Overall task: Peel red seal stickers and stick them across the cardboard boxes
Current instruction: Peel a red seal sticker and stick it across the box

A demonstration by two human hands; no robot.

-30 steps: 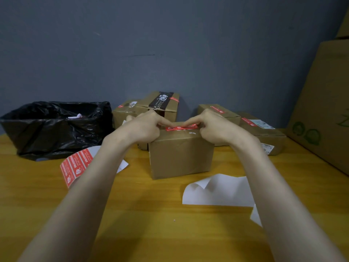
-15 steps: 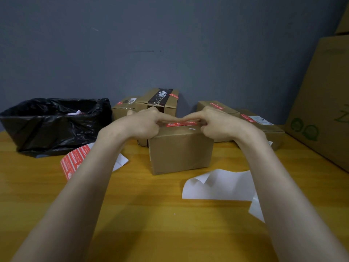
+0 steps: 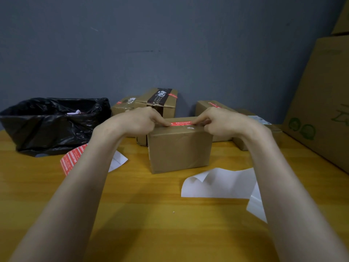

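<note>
Atop the box [image 3: 179, 148], the left hand [image 3: 140, 120] and right hand [image 3: 223, 122] pinched the sticker [image 3: 181, 123] by its ends, fingers clamped on it.

red seal sticker [image 3: 181, 123] flat across brown cardboard box [image 3: 179, 148] top

Both arms stretch forward, left grip [image 3: 139, 121] and right grip [image 3: 224, 122] curled, knuckles up.
</note>
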